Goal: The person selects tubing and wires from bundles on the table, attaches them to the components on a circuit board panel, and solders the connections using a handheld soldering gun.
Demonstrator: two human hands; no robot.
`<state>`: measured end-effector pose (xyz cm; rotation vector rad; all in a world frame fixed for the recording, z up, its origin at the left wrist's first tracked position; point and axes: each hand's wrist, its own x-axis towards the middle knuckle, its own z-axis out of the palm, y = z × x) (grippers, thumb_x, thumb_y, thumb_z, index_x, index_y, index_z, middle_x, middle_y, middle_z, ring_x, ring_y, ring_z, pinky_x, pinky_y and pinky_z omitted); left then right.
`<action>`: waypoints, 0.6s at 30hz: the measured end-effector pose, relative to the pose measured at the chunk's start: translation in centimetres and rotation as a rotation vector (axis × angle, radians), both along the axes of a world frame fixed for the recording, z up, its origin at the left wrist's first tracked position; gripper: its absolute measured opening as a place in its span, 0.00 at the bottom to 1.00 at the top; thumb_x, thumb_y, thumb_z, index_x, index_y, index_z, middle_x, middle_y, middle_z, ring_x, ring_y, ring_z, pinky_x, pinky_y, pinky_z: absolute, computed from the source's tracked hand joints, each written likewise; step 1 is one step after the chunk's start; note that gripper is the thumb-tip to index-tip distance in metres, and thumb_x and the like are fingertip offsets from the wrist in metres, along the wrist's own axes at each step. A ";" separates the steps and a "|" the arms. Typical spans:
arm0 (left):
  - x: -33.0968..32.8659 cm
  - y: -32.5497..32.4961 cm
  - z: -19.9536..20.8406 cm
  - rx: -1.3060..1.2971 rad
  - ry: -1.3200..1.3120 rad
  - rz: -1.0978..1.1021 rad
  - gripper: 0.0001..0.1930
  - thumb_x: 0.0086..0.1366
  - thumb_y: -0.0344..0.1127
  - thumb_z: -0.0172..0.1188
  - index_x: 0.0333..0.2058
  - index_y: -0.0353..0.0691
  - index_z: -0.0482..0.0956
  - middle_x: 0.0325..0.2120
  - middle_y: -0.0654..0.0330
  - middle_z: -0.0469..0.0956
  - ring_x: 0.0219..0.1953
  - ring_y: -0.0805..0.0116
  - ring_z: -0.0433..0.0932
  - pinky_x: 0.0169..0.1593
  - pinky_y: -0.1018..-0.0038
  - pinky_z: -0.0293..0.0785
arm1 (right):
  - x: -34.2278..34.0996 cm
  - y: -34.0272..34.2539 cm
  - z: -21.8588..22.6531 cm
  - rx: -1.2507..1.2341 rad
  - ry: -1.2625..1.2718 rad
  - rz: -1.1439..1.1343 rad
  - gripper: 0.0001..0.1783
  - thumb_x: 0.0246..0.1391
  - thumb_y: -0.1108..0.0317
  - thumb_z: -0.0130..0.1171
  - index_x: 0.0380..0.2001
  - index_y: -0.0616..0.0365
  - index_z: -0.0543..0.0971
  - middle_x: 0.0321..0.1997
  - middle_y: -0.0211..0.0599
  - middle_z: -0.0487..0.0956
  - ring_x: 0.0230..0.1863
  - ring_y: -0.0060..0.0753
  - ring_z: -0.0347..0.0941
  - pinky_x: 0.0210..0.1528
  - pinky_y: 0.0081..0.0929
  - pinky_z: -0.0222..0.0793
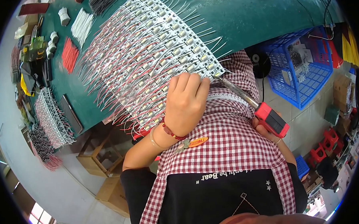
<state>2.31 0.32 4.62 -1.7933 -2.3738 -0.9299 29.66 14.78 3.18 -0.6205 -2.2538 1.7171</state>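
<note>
A large white panel of small circuit boards (176,36) lies over the table edge, with rows of pale components and many thin red and white wires. My left hand (187,95) rests at its near edge, fingers curled and pressed together. Its fingertips are hidden, so what they pinch does not show. My right hand (264,130) grips a soldering iron (270,118) by its red and black handle, partly behind it. The iron's metal tip points at the panel's near right corner, beside my left fingers; whether it touches cannot be made out.
On the green table (247,17) lie red wires (70,55), white wires (82,27) and black wires (102,3). A dark phone-like slab (71,114) sits near more wired boards (51,117). Right, below the table, stands a blue plastic basket (296,87); cardboard boxes (113,197) are lower left.
</note>
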 end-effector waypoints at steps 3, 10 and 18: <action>-0.3 -0.1 0.2 -0.038 -0.005 -0.042 0.11 0.53 0.27 0.58 0.37 0.32 0.79 0.29 0.58 0.68 0.34 0.61 0.70 0.39 0.66 0.66 | -0.3 0.1 0.3 0.141 0.014 0.031 0.08 0.41 0.67 0.67 0.25 0.58 0.79 0.23 0.33 0.78 0.22 0.39 0.76 0.24 0.31 0.69; 0.1 0.2 0.3 -0.018 -0.004 -0.004 0.11 0.52 0.23 0.63 0.36 0.37 0.81 0.25 0.61 0.66 0.31 0.62 0.69 0.36 0.67 0.64 | 2.1 -0.1 -0.2 -0.124 -0.173 -0.017 0.11 0.44 0.63 0.67 0.26 0.59 0.79 0.21 0.33 0.77 0.22 0.35 0.75 0.25 0.31 0.68; -0.2 0.3 0.8 -0.061 0.044 0.017 0.11 0.52 0.25 0.62 0.36 0.39 0.82 0.26 0.62 0.70 0.32 0.64 0.71 0.38 0.67 0.64 | -1.3 0.0 1.4 -0.476 0.123 -0.195 0.30 0.59 0.52 0.61 0.54 0.61 0.65 0.22 0.34 0.70 0.20 0.26 0.66 0.29 0.29 0.68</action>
